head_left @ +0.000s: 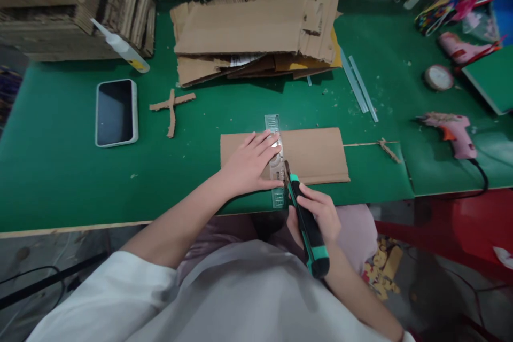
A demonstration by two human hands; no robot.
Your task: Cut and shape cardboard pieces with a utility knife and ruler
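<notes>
**Cardboard pinned under a ruler, cutter right beside it**

So the left hand (254,163) is laid flat with fingers stretched out, across the clear ruler (277,172) and the cardboard piece (316,152) under it. The right hand (320,214) is wrapped around a black-and-green cutter (306,224), blade end just beside the ruler's right edge. Can't tell if the blade is actually touching the board.

The cardboard sits flat near the front of the green tabletop (160,187). Its left part is partly under the left hand, while the longer stretch runs off to the right, just beyond the right hand. The ruler crosses it and pokes out past both long edges.

Further out: a cardboard cross (171,106) to the left, then a phone (116,112). Clear sticks (362,88) lie up to the right, a pink glue gun (457,131) far right, and a messy cardboard pile (244,29) at the back.
</notes>
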